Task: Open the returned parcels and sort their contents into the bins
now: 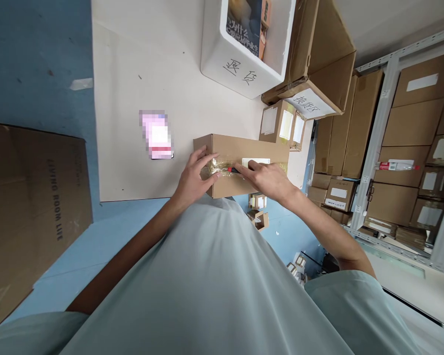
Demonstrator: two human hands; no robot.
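A long cardboard box (240, 145) lies on the white table near my body, with clear tape along its top and a white label (256, 161). My left hand (196, 175) grips its left end, thumb and fingers on the taped corner. My right hand (268, 180) rests over the top of the box, fingers closed round a box cutter (232, 169). Only the cutter's red and black front end shows, lying against the tape; the rest is hidden under the fingers.
On the white table (133, 182) lies a phone (158, 135), its screen blurred out. A white foam bin (240, 74) with books stands at the back, beside an open carton (318, 59) and small parcels (276, 121). Shelves of boxes (410, 121) rise at right; a large carton (33, 197) is at left.
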